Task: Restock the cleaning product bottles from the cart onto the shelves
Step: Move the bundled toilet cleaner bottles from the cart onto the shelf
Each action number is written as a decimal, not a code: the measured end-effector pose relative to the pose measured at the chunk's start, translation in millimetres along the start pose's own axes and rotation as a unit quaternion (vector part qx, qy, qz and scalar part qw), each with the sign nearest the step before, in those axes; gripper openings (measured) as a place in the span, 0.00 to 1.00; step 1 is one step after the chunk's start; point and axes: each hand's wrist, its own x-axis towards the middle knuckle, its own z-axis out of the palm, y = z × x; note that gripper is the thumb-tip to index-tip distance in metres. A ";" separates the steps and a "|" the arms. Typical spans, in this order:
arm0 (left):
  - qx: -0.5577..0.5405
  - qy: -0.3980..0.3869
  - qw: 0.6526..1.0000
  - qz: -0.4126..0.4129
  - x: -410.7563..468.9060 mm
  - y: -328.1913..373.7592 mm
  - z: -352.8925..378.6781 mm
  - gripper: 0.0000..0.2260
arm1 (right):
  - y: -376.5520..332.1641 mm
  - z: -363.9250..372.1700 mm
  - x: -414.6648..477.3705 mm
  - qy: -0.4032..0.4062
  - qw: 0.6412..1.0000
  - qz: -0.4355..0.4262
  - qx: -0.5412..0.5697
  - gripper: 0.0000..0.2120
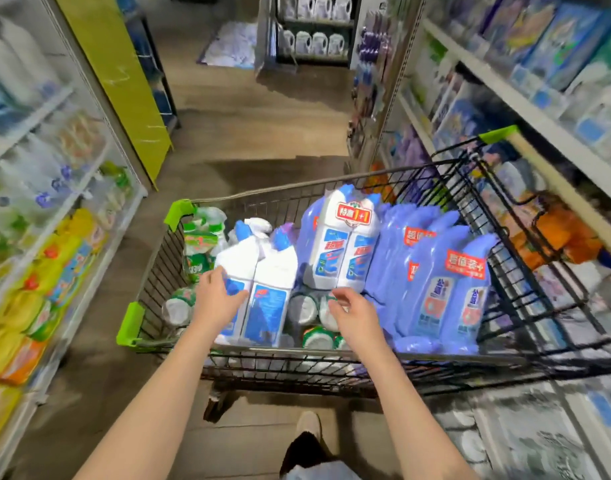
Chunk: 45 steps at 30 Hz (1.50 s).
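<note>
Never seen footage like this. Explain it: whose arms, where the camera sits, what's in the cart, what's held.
No machine here: a person wears one camera on the head, looking down at their own bare arms. The left hand rests on a pair of white bottles in the wire cart; the right hand hovers, loosely curled, holding nothing, above round-topped cans. Also in the cart: purple bottles and a white twin pack with a red label. Stocked shelves flank the aisle.
</note>
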 end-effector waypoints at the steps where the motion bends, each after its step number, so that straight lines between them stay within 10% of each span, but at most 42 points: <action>1: -0.003 0.005 1.000 -0.011 9.6 -0.4 -0.3 0.17 | -1.7 -1.4 16.3 -0.002 1.000 0.012 0.003 0.13; 13: -0.155 -0.115 0.976 -0.102 47.8 -24.8 -7.8 0.28 | -21.1 -36.2 190.5 0.098 0.995 0.027 -0.005 0.15; 23: -0.175 -0.095 0.975 -0.101 49.7 -26.6 -0.7 0.26 | 9.5 -46.2 291.3 0.101 0.977 0.123 0.142 0.40; 45: -0.169 -0.104 0.976 -0.095 36.3 -1.4 3.0 0.31 | -37.2 -51.4 257.6 0.174 0.966 0.137 0.130 0.21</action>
